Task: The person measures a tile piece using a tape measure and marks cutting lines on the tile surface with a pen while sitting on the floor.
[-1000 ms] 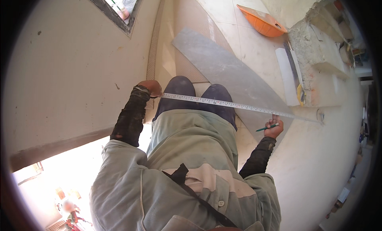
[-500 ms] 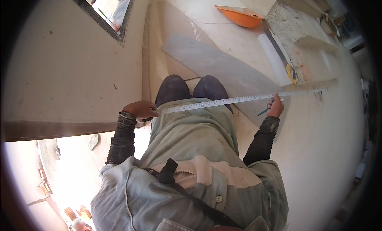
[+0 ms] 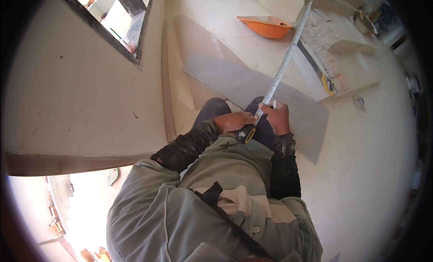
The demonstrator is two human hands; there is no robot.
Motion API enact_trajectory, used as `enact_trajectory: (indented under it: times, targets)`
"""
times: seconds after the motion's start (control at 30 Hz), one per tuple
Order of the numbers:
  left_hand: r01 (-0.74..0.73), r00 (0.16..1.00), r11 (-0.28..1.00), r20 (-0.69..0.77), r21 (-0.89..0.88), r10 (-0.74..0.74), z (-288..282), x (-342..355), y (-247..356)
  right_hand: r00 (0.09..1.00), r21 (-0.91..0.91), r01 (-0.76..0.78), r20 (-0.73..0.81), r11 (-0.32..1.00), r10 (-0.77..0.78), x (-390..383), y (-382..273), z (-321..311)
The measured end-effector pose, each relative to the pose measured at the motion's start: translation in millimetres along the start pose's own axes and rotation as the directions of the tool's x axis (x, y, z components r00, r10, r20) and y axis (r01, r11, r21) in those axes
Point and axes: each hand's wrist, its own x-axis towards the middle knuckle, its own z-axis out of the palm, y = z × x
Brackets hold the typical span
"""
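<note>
Just above my knees, my left hand (image 3: 234, 122) is closed at the black and yellow case of a tape measure (image 3: 246, 134), where the blade comes out. Close beside it, my right hand (image 3: 276, 118) pinches the white tape blade (image 3: 282, 69) between thumb and finger. A slim pen (image 3: 275, 104) is also in the right hand, its pale end sticking up and the rest hidden by the fingers. The blade slants away to the upper right, past an orange basin, with its far end over the rough block at the top.
A grey tile slab (image 3: 252, 83) lies on the floor before my knees, on a brownish sheet (image 3: 191, 32). Beyond are the orange basin (image 3: 268, 28), a yellow-ended tool (image 3: 328, 85) and a rough masonry block (image 3: 333, 36). A pale panel (image 3: 90, 95) stands on the left.
Both hands have come together; the left moved right, the right moved left and down. The tape blade swung from lying across my lap to slanting away up right, and its case now shows.
</note>
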Motion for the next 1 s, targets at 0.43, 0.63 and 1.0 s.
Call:
enact_trajectory:
  times: [0.43,0.63,1.0]
  targets:
    - [0.362,0.694,0.875,-0.533,-0.322,-0.484,-176,-52,-216,0.881,-0.162,-0.301,-0.425,0.94,0.209,-62,-4,-99]
    - [0.689,0.485,0.724,-0.722,-0.031,-0.493,-258,-26,-315,0.78,-0.26,-0.494,-0.553,0.829,0.292,-55,29,-147]
    - [0.841,0.541,0.349,-0.62,0.414,-0.568,-394,-10,-359,0.806,-0.517,-0.55,-0.534,0.656,0.255,-2,34,-161]
